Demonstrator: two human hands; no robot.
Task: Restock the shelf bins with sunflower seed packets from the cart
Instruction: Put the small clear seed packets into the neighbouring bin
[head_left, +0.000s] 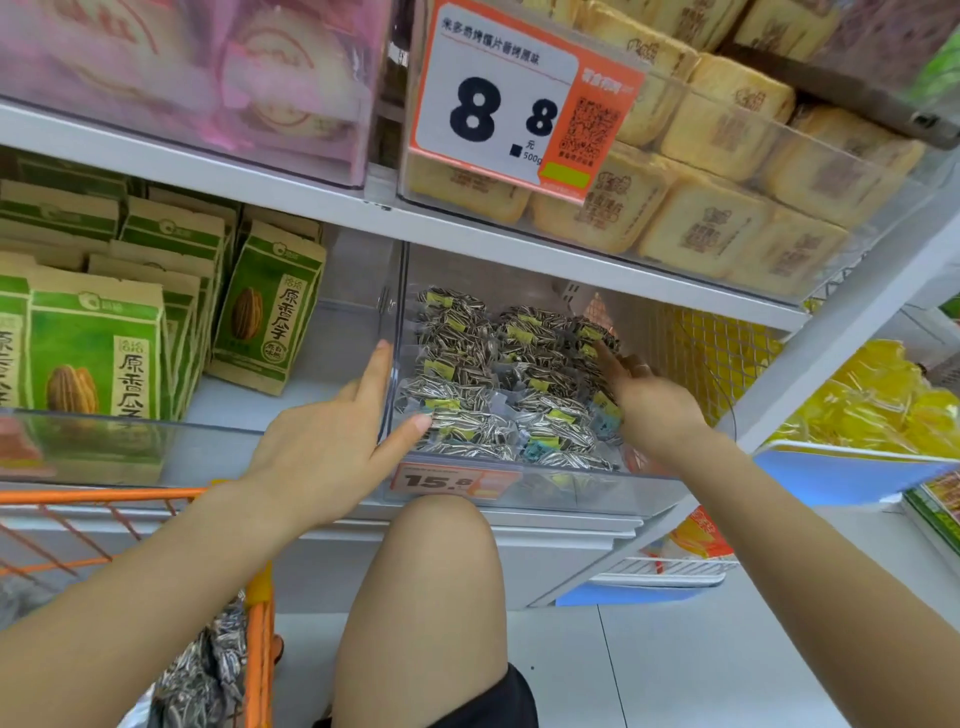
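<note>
Clear plastic forms the shelf bin (649, 488) in front of me, and it is filled with small sunflower seed packets (498, 395), each showing striped seeds and a yellow label. My left hand (332, 447) rests at the bin's left wall with its fingers straight: the forefinger points up along the wall's outer face, the thumb reaches across onto the nearest packets at the front left corner. As a grip it is fully open and has hold of nothing. My right hand (649, 400) is inside the bin over its right half, fingers extended toward the back and lying on the packets; a ring shows on one finger. I cannot see any packet closed in it, so its grip reads as open too.

An orange price tag (452, 480) marked 15.8 sits on the bin's front wall. Left of the bin, in the neighbouring clear bin, stand green and tan paper bags of seeds (98, 343). On the shelf above, a bin holds pale square cakes (706, 228) behind a large orange and white price sign (514, 98) reading 8.8. Low on the left is the orange wire cart (260, 623), with more striped seed packets (202, 670) heaped in it. My bare knee (436, 571) is raised just below the bin.
</note>
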